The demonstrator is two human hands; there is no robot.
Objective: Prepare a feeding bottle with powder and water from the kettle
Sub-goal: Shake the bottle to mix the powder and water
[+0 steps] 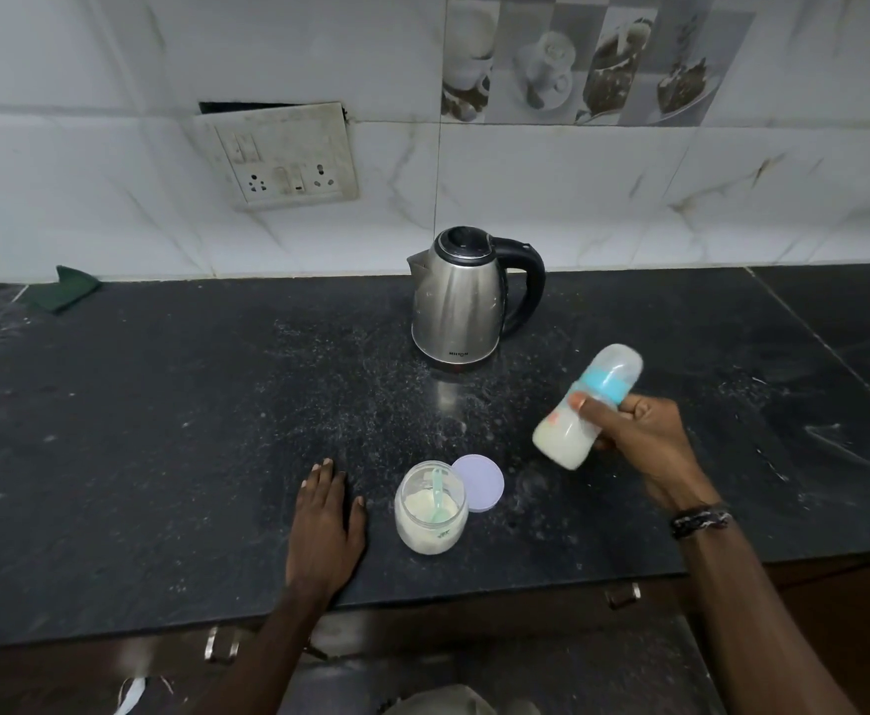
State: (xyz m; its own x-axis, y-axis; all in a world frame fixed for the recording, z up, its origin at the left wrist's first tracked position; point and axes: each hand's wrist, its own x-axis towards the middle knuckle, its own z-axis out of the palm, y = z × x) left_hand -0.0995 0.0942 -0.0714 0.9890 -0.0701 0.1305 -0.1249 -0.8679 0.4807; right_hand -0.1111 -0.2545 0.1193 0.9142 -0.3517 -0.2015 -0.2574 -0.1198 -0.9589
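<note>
1. The right hand (634,430) is wrapped around the clear plastic feeding bottle with a turquoise collar and capped top (588,405), fingers curled round its middle. It holds the bottle tilted in the air above the black stone table (164,430); with milky liquid inside and the cap on, this looks like a grip for shaking the mix.
2. The left hand (325,518) lies flat on the table with straight fingers and nothing in it, probably for support.
3. The round glass jar of pale powder (430,508) stands open just beside that hand, a light green plastic scoop (438,495) standing in it.
4. Its lilac round lid (480,482) lies behind, against the jar.
5. The steel electric kettle with a black handle (466,296) stands near the wall, lid closed, well apart from the bottle, so pouring seems finished.
</note>
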